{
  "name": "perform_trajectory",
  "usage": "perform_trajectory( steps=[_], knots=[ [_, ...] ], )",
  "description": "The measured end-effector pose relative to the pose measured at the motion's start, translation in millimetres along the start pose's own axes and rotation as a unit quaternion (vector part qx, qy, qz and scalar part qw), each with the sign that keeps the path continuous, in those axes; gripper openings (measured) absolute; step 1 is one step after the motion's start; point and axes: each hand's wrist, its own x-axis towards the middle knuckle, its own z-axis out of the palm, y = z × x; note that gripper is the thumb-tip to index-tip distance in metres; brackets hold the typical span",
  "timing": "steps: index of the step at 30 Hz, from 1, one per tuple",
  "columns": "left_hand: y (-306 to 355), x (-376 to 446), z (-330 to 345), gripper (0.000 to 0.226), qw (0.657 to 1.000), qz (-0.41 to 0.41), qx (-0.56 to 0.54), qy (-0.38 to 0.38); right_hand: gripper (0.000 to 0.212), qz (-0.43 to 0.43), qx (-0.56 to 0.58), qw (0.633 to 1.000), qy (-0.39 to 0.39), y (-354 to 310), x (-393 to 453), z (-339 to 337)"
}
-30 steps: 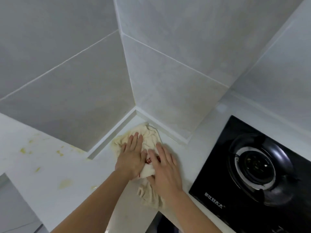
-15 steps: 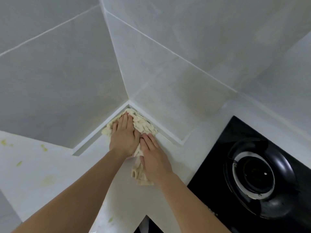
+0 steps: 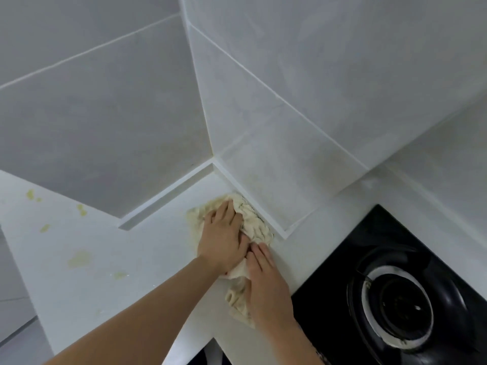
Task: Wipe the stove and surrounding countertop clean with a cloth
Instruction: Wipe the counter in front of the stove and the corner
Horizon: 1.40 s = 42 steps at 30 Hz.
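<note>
Both hands lie flat with straight fingers on the cream cloth (image 3: 254, 223). The left hand (image 3: 224, 239) presses its far part. The right hand (image 3: 267, 288) presses its near part, left of the black stove (image 3: 369, 259).

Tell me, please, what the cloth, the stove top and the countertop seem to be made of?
Cloth: soft cream fabric, bunched into wrinkles, probably cotton. Stove top: glossy black panel with reflections, likely glass. Countertop: smooth white slab, perhaps stone or composite, with yellowish stains.
</note>
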Motion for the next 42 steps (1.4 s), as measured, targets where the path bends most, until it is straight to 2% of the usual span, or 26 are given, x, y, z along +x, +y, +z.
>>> perform_trajectory(
  steps=[3, 7, 11, 15, 17, 19, 20, 21, 24, 25, 28, 34, 42],
  knots=[
    [12.6, -19.8, 11.1, 0.053, 0.998, 0.063, -0.016, -0.008, 0.077, 0.014, -0.006, 1.000, -0.026, 3.4, -21.7, -1.3],
    [15.5, -31.0, 21.7, 0.048, 0.985, 0.162, -0.039, -0.039, 0.075, 0.026, 0.006, 1.000, -0.014, 8.8, -41.1, -2.2],
    [6.3, -26.5, 17.0, 0.053, 0.976, 0.202, -0.029, -0.073, 0.069, 0.020, 0.025, 0.999, 0.003, 8.3, -46.8, -7.6],
    [2.6, -22.0, 14.9, 0.062, 0.974, 0.205, -0.015, -0.094, 0.061, 0.059, 0.111, 0.992, 0.019, 4.4, -42.1, -14.1],
    [5.5, -36.8, 24.8, 0.060, 0.982, 0.171, -0.032, -0.070, 0.055, 0.121, 0.232, 0.963, 0.059, -8.3, -42.0, -17.1],
    [-2.4, -52.3, 33.1, 0.058, 0.986, 0.155, -0.049, -0.044, 0.054, 0.196, 0.355, 0.905, 0.130, -29.2, -37.7, -13.1],
    [-2.8, -54.3, 34.4, 0.058, 0.986, 0.154, -0.052, -0.035, 0.055, 0.215, 0.379, 0.887, 0.154, -31.4, -33.3, -12.8],
    [-8.4, -57.0, 34.1, 0.059, 0.986, 0.157, -0.053, -0.031, 0.059, 0.225, 0.360, 0.890, 0.165, -37.3, -28.1, -9.9],
    [-37.8, -78.6, 35.1, 0.066, 0.987, 0.157, -0.032, -0.033, 0.063, 0.194, 0.172, 0.954, 0.152, -54.7, -25.7, 14.5],
    [-50.4, -91.1, 36.5, 0.068, 0.986, 0.162, -0.020, -0.040, 0.061, 0.187, 0.125, 0.964, 0.143, -65.8, -30.0, 25.7],
    [-96.8, -126.2, 35.8, 0.066, 0.982, 0.187, 0.003, -0.037, 0.057, 0.195, 0.085, 0.967, 0.141, -112.8, -45.7, 60.0],
    [-191.4, -188.8, 20.7, 0.063, 0.964, 0.262, 0.034, -0.039, 0.062, 0.241, 0.103, 0.955, 0.139, -223.9, -85.9, 107.5],
    [-268.6, -186.9, -8.1, 0.063, 0.911, 0.399, 0.032, -0.097, 0.084, 0.303, 0.272, 0.909, 0.092, -335.1, -113.3, 144.6]
  ],
)
